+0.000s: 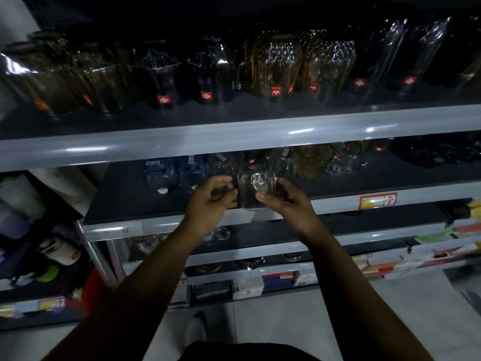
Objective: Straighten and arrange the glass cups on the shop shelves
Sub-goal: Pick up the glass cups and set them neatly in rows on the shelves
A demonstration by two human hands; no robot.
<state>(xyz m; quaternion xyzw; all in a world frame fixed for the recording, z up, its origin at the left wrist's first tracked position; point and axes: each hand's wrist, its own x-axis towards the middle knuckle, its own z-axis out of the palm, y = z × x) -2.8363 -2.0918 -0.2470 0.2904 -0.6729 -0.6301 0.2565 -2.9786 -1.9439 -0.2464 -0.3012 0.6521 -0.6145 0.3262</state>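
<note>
A clear glass cup (253,187) stands near the front edge of the middle shelf (145,201). My right hand (285,200) grips its right side, thumb on the front. My left hand (210,201) is curled around what looks like a second clear glass (221,191) just left of it; its outline is hard to make out. Behind them sit blue-tinted glasses (161,175), an amber glass (312,161) and more clear cups (343,157).
The top shelf (234,134) carries a row of wrapped jugs and tall glasses (273,66) with red labels. Lower shelves (260,251) hold more glassware and boxes. A rack of coloured bottles (39,230) stands at the left. A red price tag (377,200) hangs on the shelf edge.
</note>
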